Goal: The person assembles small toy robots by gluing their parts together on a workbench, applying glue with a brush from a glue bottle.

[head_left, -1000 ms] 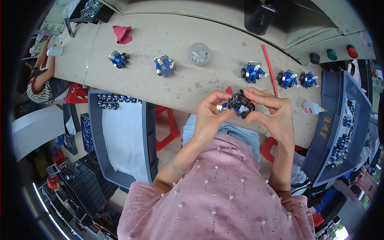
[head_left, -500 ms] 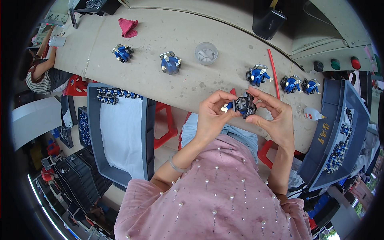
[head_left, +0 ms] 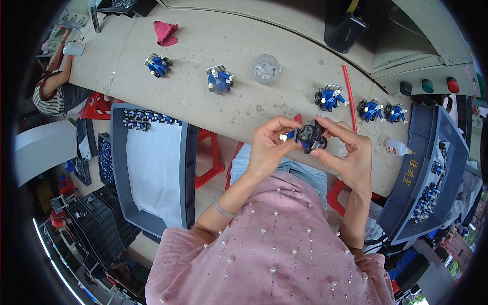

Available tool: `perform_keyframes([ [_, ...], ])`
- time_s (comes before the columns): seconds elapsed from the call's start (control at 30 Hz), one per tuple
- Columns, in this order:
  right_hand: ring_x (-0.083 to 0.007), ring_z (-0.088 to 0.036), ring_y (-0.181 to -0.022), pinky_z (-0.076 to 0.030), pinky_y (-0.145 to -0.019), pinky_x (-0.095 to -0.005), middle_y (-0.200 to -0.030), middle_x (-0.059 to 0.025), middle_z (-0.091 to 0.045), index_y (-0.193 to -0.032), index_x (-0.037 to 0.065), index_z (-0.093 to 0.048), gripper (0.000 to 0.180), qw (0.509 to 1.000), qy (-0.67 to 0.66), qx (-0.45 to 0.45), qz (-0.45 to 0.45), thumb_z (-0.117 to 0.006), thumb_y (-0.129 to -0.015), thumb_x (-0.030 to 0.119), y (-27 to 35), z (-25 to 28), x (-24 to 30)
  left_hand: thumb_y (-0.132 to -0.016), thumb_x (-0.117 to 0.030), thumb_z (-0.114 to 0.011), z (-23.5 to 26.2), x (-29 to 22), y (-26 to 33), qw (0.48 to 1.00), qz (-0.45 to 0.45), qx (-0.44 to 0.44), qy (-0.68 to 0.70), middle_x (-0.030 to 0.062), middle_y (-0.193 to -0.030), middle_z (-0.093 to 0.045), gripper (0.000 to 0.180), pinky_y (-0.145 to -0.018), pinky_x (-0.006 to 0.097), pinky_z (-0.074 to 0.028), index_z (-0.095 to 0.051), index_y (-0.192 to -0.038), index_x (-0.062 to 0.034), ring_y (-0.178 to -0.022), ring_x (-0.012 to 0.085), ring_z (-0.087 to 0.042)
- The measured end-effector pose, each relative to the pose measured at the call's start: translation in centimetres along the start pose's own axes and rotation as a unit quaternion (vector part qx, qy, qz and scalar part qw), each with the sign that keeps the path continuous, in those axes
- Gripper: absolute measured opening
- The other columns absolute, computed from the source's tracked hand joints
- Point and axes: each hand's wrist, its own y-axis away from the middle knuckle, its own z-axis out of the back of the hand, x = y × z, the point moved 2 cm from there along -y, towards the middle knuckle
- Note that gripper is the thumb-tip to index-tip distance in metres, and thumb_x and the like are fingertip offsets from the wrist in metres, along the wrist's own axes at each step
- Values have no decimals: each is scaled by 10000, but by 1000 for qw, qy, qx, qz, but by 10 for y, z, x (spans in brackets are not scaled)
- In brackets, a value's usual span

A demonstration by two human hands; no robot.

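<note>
Between both hands, above the table's near edge, is a small toy figure in a black wheelchair [head_left: 308, 133], with a wheel facing up. My left hand [head_left: 272, 145] pinches the side where the figure's blue sleeve and white hand stick out. On the opposite side, my right hand [head_left: 351, 152] grips the black wheelchair parts between thumb and fingers. Just beyond the hands a seated blue figure [head_left: 330, 98] in its wheelchair stands on the table beside a red stick [head_left: 349, 96]. Two more such figures [head_left: 372, 109] stand to its right.
On the table [head_left: 203, 51] are a clear plastic cup [head_left: 266, 68], a red cloth [head_left: 165, 33], more figures [head_left: 220, 80] and a glue bottle [head_left: 397, 148]. A grey-blue bin [head_left: 190, 173] with rows of figures stands left, another bin [head_left: 401, 203] right. A person [head_left: 56, 86] sits far left.
The toy wheelchair has turned slightly in my fingers, and my right fingertips have shifted on it. The head view has moved a little; the table things stay in place.
</note>
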Motion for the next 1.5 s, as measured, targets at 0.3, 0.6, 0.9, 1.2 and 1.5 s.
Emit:
perform_keyframes([
  [0.3,-188,-602,-863,-491,-791,-310,-1019,-145,-680,-1162,-9,-645,567,987,106,-115,28,-805,-619,15,-3,-7,-6,-761,-3,-739,25,5,-1,996,-41,37,66,100,-981,-637,280,-778,282,-542,-575,-986,-26,-938,211,-630],
  [0.6,-296,-573,-904,-488,-744,-363,-1186,-142,-620,-1173,-19,-622,550,910,337,-170,172,-772,-644,7,2,-43,-41,-790,78,-658,28,5,2,955,-66,83,276,145,-960,-620,250,-794,366,-557,-569,-997,-32,-918,263,-648],
  [0.9,-241,-509,-975,-436,-799,-310,-1134,-167,-602,-1124,-29,-602,390,844,259,-455,115,-734,-759,6,97,12,-85,-841,-169,-700,29,18,4,978,-28,49,199,74,-969,-555,263,-741,287,-554,-507,-1002,-94,-939,243,-569],
  [1.2,-207,-507,-1159,-391,-987,-330,-1264,-154,-530,-1314,-24,-433,563,824,94,-558,-4,-710,-839,96,83,102,-137,-770,-31,-727,3,20,-7,967,-26,113,228,102,-963,-585,295,-773,338,-556,-542,-996,-79,-932,258,-610],
  [1.5,-212,-622,-934,-492,-826,-299,-1046,-176,-633,-1206,-65,-507,413,913,-77,-394,76,-660,-852,84,69,80,-46,-775,-56,-747,-10,22,-14,958,-35,140,249,106,-946,-611,273,-752,333,-572,-576,-986,-81,-942,282,-610],
])
